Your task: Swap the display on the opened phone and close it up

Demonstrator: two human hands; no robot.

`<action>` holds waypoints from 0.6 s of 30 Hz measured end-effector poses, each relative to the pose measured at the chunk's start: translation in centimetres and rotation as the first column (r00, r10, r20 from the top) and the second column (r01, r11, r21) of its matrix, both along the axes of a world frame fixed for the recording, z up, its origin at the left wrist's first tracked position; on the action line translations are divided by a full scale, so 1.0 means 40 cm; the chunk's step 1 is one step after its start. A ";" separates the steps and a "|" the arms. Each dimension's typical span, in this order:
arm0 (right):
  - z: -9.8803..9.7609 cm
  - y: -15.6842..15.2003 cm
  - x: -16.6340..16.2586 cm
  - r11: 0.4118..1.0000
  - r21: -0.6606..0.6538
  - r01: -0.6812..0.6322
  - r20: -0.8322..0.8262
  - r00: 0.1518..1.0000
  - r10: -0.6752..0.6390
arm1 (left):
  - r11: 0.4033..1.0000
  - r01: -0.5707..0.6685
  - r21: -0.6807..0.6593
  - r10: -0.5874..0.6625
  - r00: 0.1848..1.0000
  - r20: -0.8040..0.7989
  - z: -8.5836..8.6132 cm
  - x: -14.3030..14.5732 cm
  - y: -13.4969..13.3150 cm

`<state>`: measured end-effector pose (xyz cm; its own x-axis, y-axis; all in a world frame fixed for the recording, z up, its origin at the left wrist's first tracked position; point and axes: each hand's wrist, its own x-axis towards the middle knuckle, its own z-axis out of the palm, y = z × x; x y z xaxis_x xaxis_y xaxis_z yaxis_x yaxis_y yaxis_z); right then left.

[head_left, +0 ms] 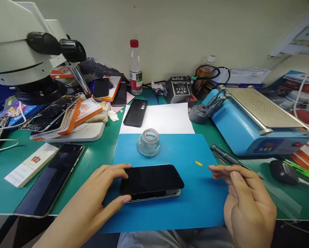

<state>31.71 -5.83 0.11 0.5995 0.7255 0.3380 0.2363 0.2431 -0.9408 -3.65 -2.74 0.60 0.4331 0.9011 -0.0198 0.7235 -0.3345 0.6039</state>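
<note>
A black phone [151, 182] lies flat on the blue mat [195, 203], its screen lifted slightly off the frame along the right side. My left hand [103, 193] grips the phone's left end, thumb on the near edge and fingers over the far edge. My right hand [244, 203] hovers over the mat's right side, fingers loosely curled and apart, holding nothing. A small yellow piece [198, 163] lies on the mat between the phone and my right hand. A small glass jar [149, 142] stands just behind the phone.
Tweezers [226, 157] lie off the mat's right edge by a blue heating machine [255, 120]. A large phone [51, 179] and a white box [32, 164] lie left. A microscope [28, 51], a water bottle [135, 69] and another black phone [135, 113] stand behind.
</note>
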 end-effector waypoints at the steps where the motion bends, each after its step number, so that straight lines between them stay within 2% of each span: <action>1: -0.002 -0.004 0.001 1.000 -0.001 -0.008 0.005 1.000 0.008 | 1.000 0.025 0.003 -0.025 0.999 -0.022 -0.003 -0.008 -0.003; 5: -0.011 -0.012 0.005 0.999 -0.013 -0.033 0.029 0.999 0.034 | 0.987 0.103 0.122 -0.088 0.989 -0.119 -0.007 -0.016 -0.006; 8: -0.015 -0.010 0.006 0.999 -0.012 -0.051 0.020 0.998 0.051 | 0.957 0.142 0.252 -0.097 0.978 -0.183 -0.003 0.008 -0.005; 13: -0.017 -0.008 0.011 0.997 0.002 -0.072 -0.013 0.997 0.072 | 0.902 0.126 0.413 -0.024 0.970 -0.243 -0.006 0.113 0.002; 18: -0.012 -0.008 0.011 0.995 0.035 -0.098 -0.041 0.994 0.100 | 0.894 0.173 0.412 -0.096 0.975 -0.201 -0.018 0.196 0.014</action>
<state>32.16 -6.13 -0.37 0.5396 0.7709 0.3385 0.1698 0.2941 -0.9406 4.20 -2.18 -0.11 0.5753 0.7732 0.2669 0.7323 -0.6322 0.2530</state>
